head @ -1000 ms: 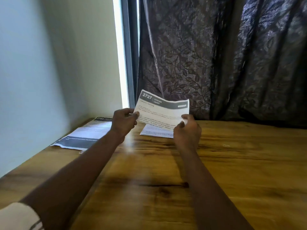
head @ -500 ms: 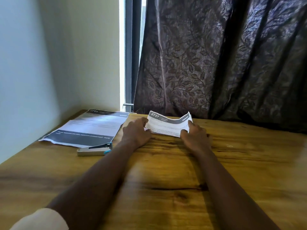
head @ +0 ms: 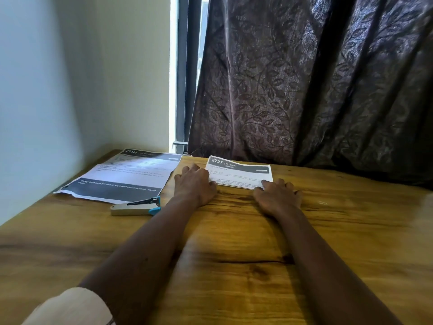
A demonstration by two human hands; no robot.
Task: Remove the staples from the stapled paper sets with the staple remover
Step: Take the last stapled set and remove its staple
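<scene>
A folded paper set headed "2727" [head: 241, 172] lies flat on the wooden table [head: 234, 254], near the curtain. My left hand [head: 194, 184] rests on its left edge, fingers spread. My right hand [head: 276, 195] presses its near right corner with the fingertips. A second, larger paper set headed "2764" [head: 124, 177] lies flat at the left. A silver staple remover with a blue tip [head: 136, 206] sits on the table just in front of that larger set, left of my left forearm and apart from both hands.
A dark leaf-patterned curtain [head: 304, 90] hangs behind the table's far edge. A pale wall [head: 58, 90] runs along the left side, with a window frame [head: 185, 78] in the corner. Bare wood lies in front of and to the right of my hands.
The "2727" paper was held up in the air by both hands, then lowered. It now lies flat on the table with both hands pressing on it.
</scene>
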